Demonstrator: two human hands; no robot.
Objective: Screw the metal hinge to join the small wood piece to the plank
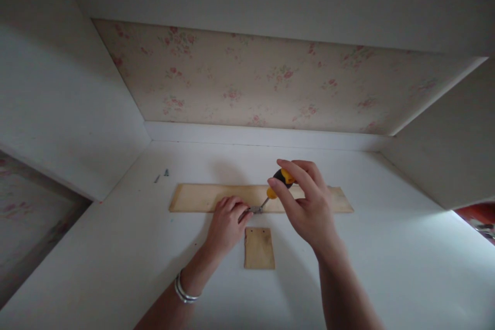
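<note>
Two hands work together: left hand (pixel 226 221) pinches a small metal bracket (pixel 255 210) steady while right hand (pixel 307 201) grips the screwdriver (pixel 279 184), best kept upright.

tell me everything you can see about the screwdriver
The screwdriver has a stubby yellow and black handle, plastic or rubber by its look, and a thin grey metal shaft. It leans, handle up and to the right, tip down and to the left onto a small metal fitting at the near edge of the long wooden strip. The right hand holds the handle in its fingers; the left hand rests by the tip.
</note>
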